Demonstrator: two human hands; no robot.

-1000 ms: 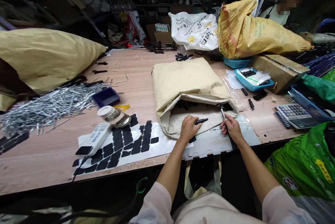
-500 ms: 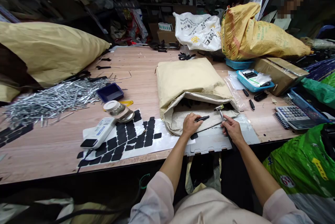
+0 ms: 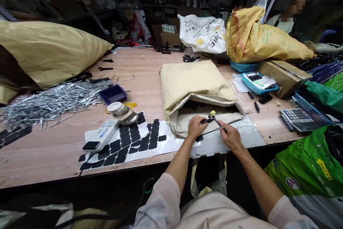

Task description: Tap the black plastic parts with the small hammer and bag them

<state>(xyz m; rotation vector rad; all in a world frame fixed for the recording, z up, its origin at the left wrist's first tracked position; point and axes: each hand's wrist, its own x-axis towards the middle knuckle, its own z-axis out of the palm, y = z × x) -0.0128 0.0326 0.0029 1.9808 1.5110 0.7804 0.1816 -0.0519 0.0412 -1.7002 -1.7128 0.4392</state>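
My left hand (image 3: 197,127) is closed on a slim black stick-like part (image 3: 207,120), held low in front of the open mouth of a tan paper sack (image 3: 191,79). In my right hand (image 3: 232,138) is a small hammer (image 3: 220,125) with a metal shaft and a yellowish face on its head. The hammer head is right over the black part; whether they touch I cannot tell. Dark pieces show dimly inside the sack, which lies on the wooden table (image 3: 144,68). A grey-white board (image 3: 227,143) is under the sack's front, at the table edge.
To the left are a heap of metal rods (image 3: 61,100), a dark blue tray (image 3: 113,94), a glass jar (image 3: 123,113), a white device (image 3: 103,134) and sheets of black pads (image 3: 115,147). On the right stand blue baskets (image 3: 259,88), a calculator (image 3: 298,118) and a green bag (image 3: 297,172).
My right hand has moved left with the hammer, bringing its head over the black part. My left hand has stayed nearly in place.
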